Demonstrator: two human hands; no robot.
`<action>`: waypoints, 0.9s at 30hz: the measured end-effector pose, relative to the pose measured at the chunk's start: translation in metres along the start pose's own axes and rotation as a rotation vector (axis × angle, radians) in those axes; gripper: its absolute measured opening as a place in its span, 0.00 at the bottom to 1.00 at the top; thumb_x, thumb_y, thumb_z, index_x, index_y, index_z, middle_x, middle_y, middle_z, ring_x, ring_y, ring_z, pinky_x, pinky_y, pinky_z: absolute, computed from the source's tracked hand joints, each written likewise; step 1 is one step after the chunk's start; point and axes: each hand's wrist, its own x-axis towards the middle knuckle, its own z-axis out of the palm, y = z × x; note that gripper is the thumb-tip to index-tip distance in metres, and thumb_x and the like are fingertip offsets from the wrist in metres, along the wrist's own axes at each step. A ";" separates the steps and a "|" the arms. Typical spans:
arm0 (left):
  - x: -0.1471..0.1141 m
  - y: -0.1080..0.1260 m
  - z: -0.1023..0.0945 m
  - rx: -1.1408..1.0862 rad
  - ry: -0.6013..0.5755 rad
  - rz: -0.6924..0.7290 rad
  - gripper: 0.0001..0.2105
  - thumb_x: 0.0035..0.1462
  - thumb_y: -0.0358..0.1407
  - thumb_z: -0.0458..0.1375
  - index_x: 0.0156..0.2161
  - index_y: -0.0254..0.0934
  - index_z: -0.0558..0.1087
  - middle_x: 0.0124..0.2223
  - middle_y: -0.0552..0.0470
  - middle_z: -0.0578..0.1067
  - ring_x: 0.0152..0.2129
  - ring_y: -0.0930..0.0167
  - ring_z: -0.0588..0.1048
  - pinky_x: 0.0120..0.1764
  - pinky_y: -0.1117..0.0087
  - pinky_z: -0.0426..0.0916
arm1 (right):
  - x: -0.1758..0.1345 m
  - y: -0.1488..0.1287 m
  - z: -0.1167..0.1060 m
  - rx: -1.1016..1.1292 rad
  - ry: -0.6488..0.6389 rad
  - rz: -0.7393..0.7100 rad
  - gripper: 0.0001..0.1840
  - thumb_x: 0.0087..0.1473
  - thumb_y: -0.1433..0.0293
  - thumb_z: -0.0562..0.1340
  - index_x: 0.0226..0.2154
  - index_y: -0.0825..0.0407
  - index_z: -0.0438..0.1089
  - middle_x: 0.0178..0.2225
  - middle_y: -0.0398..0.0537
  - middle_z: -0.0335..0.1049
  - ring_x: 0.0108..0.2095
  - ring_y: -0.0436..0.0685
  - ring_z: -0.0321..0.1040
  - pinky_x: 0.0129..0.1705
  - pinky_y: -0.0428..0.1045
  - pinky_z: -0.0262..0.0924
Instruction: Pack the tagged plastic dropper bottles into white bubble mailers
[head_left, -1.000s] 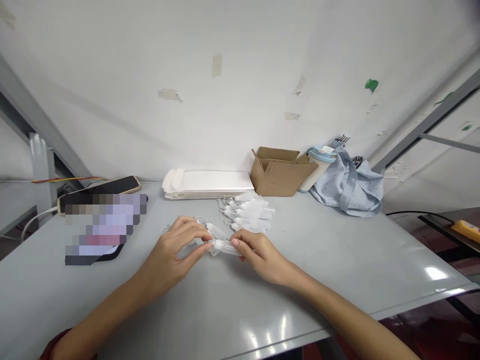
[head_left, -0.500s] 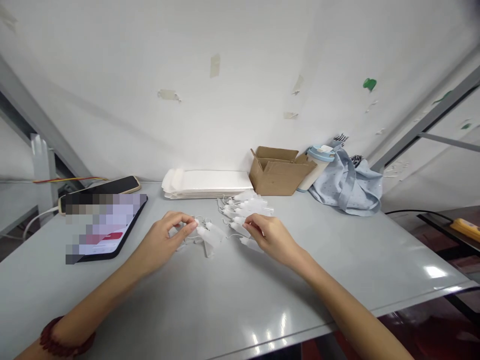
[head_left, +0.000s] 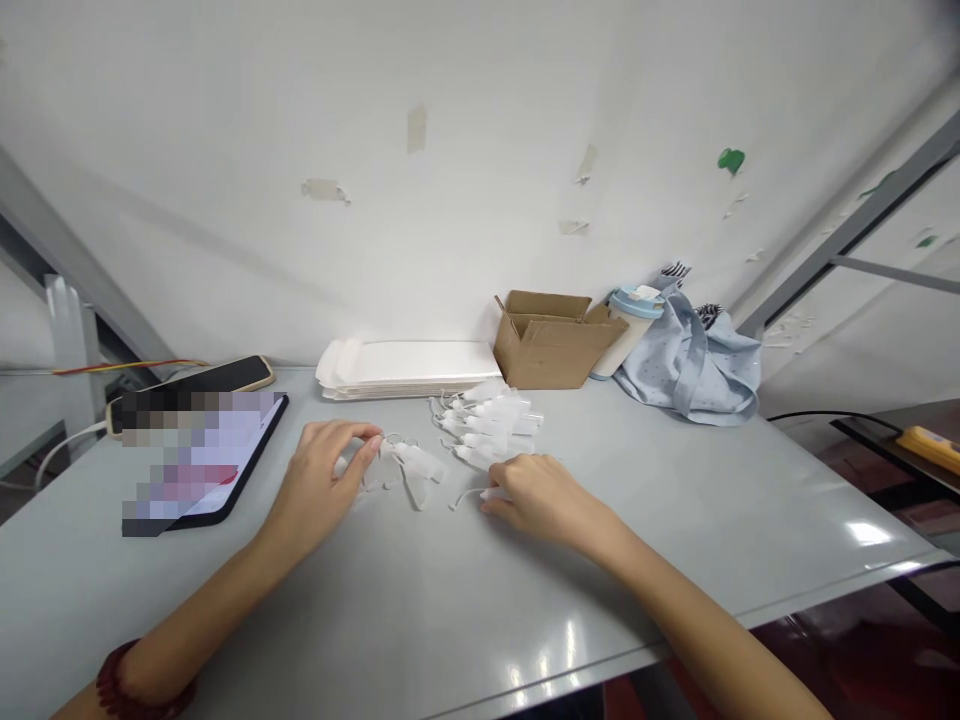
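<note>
My left hand (head_left: 326, 465) is closed in a pinch at the corded ends of a small cluster of white translucent pieces (head_left: 421, 465). Its fingertips hide exactly what they grip. To the right, my right hand (head_left: 536, 495) is closed on one small white piece with a thin cord (head_left: 469, 493), low over the grey table. Most of that piece is covered by the fingers. Just behind the right hand lies a pile of similar white corded pieces (head_left: 491, 420), with their cord ends pointing left.
A stack of flat white boxes (head_left: 412, 365) lies against the wall. Beside it stand an open cardboard box (head_left: 551, 350), a lidded cup (head_left: 630, 325) and a light blue cloth bag (head_left: 690, 370). On the left, a lit phone (head_left: 217, 460) rests before a dark cabled phone (head_left: 191, 385).
My right hand has moved down toward the table and closed around a loose white corded piece. My left hand has shifted slightly left, still pinching. The view has turned a little.
</note>
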 end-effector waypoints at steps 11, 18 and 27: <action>-0.018 0.022 0.004 0.007 -0.024 0.549 0.07 0.60 0.32 0.53 0.44 0.38 0.69 0.39 0.49 0.75 0.40 0.64 0.68 0.45 0.61 0.65 | -0.002 -0.008 -0.004 0.292 0.162 -0.188 0.12 0.58 0.65 0.57 0.30 0.55 0.70 0.29 0.46 0.64 0.23 0.48 0.55 0.26 0.45 0.49; -0.024 0.028 0.008 -0.047 -0.076 0.605 0.07 0.61 0.28 0.51 0.42 0.37 0.69 0.35 0.50 0.75 0.37 0.67 0.68 0.41 0.65 0.65 | -0.002 -0.012 0.003 0.334 0.201 -0.257 0.13 0.60 0.64 0.56 0.32 0.55 0.70 0.30 0.47 0.62 0.26 0.50 0.57 0.28 0.46 0.53; -0.024 0.032 0.004 -0.149 -0.143 0.524 0.07 0.61 0.28 0.51 0.33 0.38 0.69 0.31 0.53 0.72 0.34 0.68 0.67 0.38 0.67 0.63 | -0.004 -0.018 -0.006 0.677 0.043 -0.260 0.12 0.59 0.65 0.57 0.29 0.55 0.69 0.27 0.43 0.65 0.27 0.48 0.60 0.30 0.45 0.56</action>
